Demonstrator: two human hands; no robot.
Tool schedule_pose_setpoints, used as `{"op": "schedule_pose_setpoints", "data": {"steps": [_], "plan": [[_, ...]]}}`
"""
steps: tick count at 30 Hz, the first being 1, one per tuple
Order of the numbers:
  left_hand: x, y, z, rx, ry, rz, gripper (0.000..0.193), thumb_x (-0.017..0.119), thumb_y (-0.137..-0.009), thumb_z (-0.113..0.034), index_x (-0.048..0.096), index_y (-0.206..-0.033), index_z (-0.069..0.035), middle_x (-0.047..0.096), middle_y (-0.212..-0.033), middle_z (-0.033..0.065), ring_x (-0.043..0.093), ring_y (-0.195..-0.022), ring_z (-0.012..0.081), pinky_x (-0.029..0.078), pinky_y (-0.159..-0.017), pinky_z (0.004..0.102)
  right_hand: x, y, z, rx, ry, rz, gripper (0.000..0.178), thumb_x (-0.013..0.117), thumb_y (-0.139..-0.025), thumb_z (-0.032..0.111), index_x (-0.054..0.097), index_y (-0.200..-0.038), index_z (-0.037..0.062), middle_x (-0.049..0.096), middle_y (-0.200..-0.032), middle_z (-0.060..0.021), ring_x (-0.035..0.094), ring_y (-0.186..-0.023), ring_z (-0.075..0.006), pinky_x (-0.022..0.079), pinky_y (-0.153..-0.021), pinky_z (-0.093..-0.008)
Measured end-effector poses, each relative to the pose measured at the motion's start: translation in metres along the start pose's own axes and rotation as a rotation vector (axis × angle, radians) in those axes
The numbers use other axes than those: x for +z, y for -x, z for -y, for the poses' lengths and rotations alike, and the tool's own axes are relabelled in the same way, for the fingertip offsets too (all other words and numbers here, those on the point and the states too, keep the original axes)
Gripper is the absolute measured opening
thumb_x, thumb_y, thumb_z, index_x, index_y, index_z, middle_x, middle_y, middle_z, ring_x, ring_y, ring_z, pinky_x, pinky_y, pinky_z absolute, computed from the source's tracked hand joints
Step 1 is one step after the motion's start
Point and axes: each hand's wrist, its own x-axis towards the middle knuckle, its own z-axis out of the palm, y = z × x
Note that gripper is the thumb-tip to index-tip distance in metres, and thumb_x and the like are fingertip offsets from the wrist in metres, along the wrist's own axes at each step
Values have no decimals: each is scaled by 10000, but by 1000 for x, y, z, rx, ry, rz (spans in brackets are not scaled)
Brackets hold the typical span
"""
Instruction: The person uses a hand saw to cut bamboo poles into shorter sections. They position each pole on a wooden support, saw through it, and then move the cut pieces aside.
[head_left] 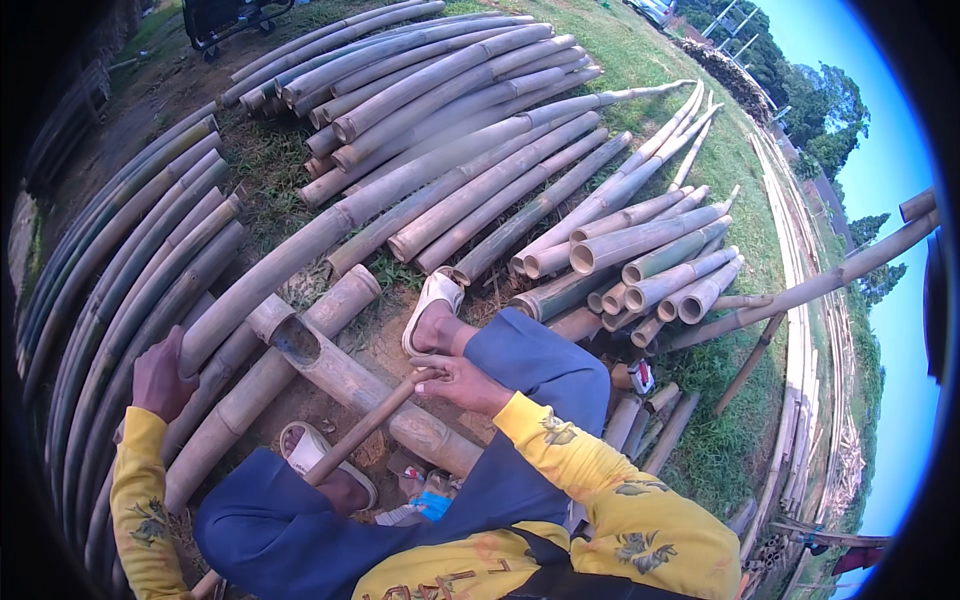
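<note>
My left hand [165, 378] is closed round the near end of a long bamboo pole [350, 212], at the left. The pole stretches away to the upper right, over other poles. In front of my knees my right hand [462, 385] grips the upper end of a thin wooden stick [362, 430], which slants down to the left between my legs. Beneath the stick lies a short, thick bamboo piece [365, 388] with a notch cut near its upper end. Another thick bamboo length [240, 410] crosses under it.
Stacked bamboo poles [440, 90] lie ahead, with more at the left [130, 260]. Shorter cut bamboo [650, 260] is piled at the right, open ends toward me. A raised pole [830, 280] leans at far right. A blue-and-white wrapper [432, 505] lies between my feet.
</note>
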Motion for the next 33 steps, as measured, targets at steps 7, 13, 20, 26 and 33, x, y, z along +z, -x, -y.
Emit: {"op": "schedule_pose_setpoints", "data": {"steps": [7, 13, 20, 26, 33], "plan": [[55, 234, 265, -284, -103, -121, 778, 822, -649, 28, 547, -1375, -26, 645, -1327, 261, 620, -1241, 433, 511, -1071, 485, 2, 14, 22, -88, 239, -168, 546, 721, -960, 116, 554, -1463, -14, 705, -1190, -101, 647, -1041, -118, 536, -931, -282], [91, 344, 312, -488, -292, 165, 769, 798, -697, -28, 521, -1412, -77, 604, -1415, 183, 531, -1342, 405, 437, -1145, 466, -8, 21, 0, -37, 258, -254, 525, 689, -952, 63, 553, -1445, -56, 706, -1174, -109, 648, -1032, -127, 541, -913, -284], [149, 335, 270, -724, -374, 310, 686, 750, -783, -30, 500, -1408, -162, 607, -1420, 124, 526, -1381, 340, 408, -1157, 523, 5, 7, -1, -82, 378, -197, 475, 692, -954, 88, 603, -1410, -9, 731, -1147, -115, 690, -1042, -159, 539, -937, -299], [124, 297, 299, -828, -363, 540, 602, 659, -875, -59, 494, -1447, -145, 628, -1393, 137, 614, -1279, 358, 465, -1104, 538, 11, -8, 1, -152, 522, -142, 485, 686, -961, 57, 582, -1428, -21, 730, -1173, -116, 704, -1074, -167, 539, -962, -304], [130, 32, 19, -105, 137, -60, 555, 742, -883, -354, 559, -1298, -35, 646, -1240, 204, 617, -1163, 396, 475, -1034, 477, 25, -12, -16, -460, 1026, -148, 636, 742, -802, 75, 581, -1417, 59, 633, -1336, -170, 556, -1295, -368, 426, -1102, -455]]}}
